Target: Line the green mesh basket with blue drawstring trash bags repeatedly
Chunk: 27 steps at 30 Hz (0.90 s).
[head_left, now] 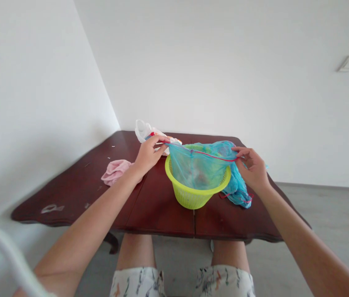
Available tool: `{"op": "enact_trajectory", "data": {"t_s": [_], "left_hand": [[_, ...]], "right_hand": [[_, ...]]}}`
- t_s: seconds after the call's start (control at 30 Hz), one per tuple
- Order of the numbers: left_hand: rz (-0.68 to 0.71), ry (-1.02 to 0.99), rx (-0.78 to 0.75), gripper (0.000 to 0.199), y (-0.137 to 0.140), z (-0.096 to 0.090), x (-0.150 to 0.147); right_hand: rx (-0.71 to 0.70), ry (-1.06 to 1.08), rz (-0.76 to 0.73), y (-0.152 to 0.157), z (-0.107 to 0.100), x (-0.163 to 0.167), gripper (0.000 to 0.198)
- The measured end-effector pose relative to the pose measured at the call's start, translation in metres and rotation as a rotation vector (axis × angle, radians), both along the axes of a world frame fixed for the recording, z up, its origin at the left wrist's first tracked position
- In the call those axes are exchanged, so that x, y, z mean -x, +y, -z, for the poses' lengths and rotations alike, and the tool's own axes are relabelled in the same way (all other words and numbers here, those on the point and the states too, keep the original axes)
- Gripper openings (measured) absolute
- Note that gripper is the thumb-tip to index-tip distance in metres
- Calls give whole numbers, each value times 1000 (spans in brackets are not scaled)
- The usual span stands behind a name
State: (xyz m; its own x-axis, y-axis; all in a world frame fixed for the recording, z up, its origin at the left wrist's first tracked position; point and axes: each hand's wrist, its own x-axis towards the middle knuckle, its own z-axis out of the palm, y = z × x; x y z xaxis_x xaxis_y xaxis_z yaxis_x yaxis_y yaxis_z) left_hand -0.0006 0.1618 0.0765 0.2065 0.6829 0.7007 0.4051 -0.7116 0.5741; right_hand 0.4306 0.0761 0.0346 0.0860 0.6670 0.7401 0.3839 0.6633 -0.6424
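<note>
A thin, see-through blue plastic bag (196,167) with a red drawstring edge is stretched over a yellow-green plastic basket (188,198). My left hand (151,152) pinches the bag's edge at its left end, above the basket's rim. At the other end, my right hand (251,167) grips the red edge between thumb and fingers. Part of the bag hangs down inside the basket; what lies beneath it is blurred by the film. Beside the basket on the right, under my right hand, lies another crumpled blue bag (238,189) with red string.
The dark red wooden table (162,218) stands against white walls. A pink cloth (115,171) lies on its left half, partly behind my left forearm. A white plastic bag (145,130) with coloured print sits at the back. A pale curved bar (4,247) crosses the lower left.
</note>
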Motion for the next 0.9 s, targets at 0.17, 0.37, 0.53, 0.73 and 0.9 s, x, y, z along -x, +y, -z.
{"op": "enact_trajectory", "data": {"t_s": [0.17,0.37,0.53,0.73,0.9], "left_hand": [[-63,122,-287,27,-7,-5,17],[-79,166,-248,19,-2,-6,22],[-52,-113,-92,30,12,-7,4],[74,-626,135,58,18,-10,-6],[221,-664,240,65,6,-10,-2]], "right_hand": [[-186,3,90,-18,-13,8,16],[-171,-36,114,-16,-7,8,19],[-166,-14,60,-2,-8,17,16],[-268,-56,145,-7,-7,23,18],[-310,-126,196,-17,7,20,18]]}}
